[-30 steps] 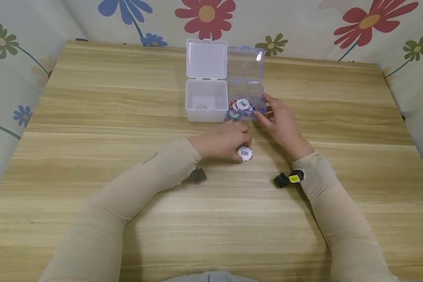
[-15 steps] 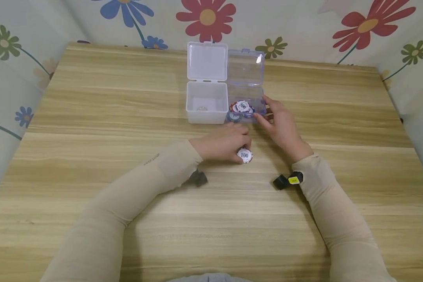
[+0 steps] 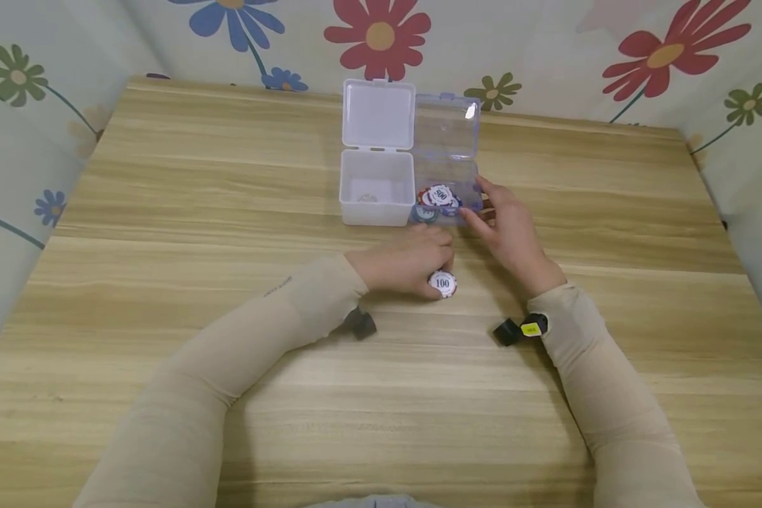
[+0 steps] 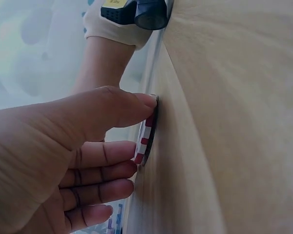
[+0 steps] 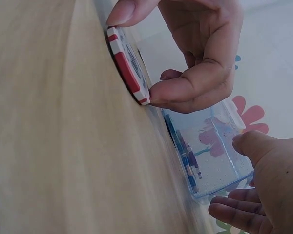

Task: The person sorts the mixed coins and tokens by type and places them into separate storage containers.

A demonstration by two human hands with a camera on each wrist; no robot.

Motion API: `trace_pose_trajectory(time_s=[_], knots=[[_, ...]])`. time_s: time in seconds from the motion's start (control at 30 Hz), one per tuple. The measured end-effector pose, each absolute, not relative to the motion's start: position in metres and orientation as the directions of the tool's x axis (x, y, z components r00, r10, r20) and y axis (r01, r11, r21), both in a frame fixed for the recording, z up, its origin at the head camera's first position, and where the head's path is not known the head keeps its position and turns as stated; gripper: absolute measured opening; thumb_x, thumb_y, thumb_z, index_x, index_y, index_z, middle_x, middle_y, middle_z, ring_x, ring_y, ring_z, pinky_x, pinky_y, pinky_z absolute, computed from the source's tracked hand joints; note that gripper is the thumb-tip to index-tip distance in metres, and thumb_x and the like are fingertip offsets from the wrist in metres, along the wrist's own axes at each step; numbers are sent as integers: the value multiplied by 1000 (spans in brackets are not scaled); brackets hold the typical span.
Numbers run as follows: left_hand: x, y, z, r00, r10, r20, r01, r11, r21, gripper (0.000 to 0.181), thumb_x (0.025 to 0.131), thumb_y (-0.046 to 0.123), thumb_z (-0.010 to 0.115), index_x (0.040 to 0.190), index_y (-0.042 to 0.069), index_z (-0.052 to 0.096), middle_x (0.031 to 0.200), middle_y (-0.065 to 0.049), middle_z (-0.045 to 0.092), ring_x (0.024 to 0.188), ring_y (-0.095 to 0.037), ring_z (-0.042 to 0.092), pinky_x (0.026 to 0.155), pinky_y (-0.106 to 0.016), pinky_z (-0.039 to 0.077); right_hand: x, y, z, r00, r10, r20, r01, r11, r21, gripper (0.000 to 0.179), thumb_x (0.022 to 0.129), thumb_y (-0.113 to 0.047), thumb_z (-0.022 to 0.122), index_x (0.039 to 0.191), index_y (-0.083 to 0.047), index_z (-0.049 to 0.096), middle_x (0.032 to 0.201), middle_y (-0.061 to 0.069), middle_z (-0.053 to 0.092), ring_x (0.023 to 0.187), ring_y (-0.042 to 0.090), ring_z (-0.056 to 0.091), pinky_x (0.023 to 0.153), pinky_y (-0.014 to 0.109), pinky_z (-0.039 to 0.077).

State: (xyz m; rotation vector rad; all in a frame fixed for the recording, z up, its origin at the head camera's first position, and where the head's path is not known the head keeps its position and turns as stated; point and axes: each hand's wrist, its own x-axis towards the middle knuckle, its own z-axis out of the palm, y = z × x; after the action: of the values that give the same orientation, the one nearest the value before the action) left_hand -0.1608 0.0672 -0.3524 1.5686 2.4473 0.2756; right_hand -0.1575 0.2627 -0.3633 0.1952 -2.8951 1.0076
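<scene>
A white poker chip point(image 3: 442, 283) marked 100, with red edge blocks, lies flat at the table surface. My left hand point(image 3: 409, 261) pinches its rim between thumb and forefinger; the left wrist view shows the thumb point(image 4: 132, 108) on one edge and the forefinger at the opposite one. Beyond it stands a clear, purple-tinted plastic box point(image 3: 460, 173), lid raised, with several poker chips point(image 3: 440, 195) inside, a 500 on top. My right hand point(image 3: 511, 229) holds this box at its front right corner, thumb at the front and fingers along the side.
Against the clear box's left side stands a white plastic box point(image 3: 377, 215), its lid point(image 3: 378, 113) also raised. A pale round shape shows in its bottom. The wooden table point(image 3: 197, 176) ends at a flowered wall point(image 3: 533, 42) behind the boxes.
The head view has shifted slightly, so everything sits a little lower and further right. Both hands keep the same places on the chip and the clear box.
</scene>
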Motion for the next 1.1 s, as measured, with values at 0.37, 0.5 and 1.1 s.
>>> trace_pose_trajectory(time_s=[0.37,0.5,1.1], knots=[[-161,65,-348,-421,905,-64,858,420,296,32,81,38,72,98,12,66,104,-3,58,104,-20,52,98,-35,39,-158,262,-364,-987,-105,119,-156,773,-615,61,95,-21,60,145,3,35,134,28,50,102,41,64,90,46,55],[-160,65,-346,-433,900,-58,851,429,302,33,81,38,72,99,12,66,107,-3,58,106,-20,51,101,-36,39,-158,262,-364,-987,-106,118,-156,776,-611,61,95,-21,60,145,3,35,133,28,51,102,41,64,90,45,55],[-165,64,-337,-455,890,-18,851,441,284,36,83,38,70,102,9,64,113,-6,59,113,-24,51,106,-39,38,-158,263,-365,-989,-95,111,-144,770,-621,60,95,-20,60,145,3,35,134,28,50,103,41,63,90,45,55]])
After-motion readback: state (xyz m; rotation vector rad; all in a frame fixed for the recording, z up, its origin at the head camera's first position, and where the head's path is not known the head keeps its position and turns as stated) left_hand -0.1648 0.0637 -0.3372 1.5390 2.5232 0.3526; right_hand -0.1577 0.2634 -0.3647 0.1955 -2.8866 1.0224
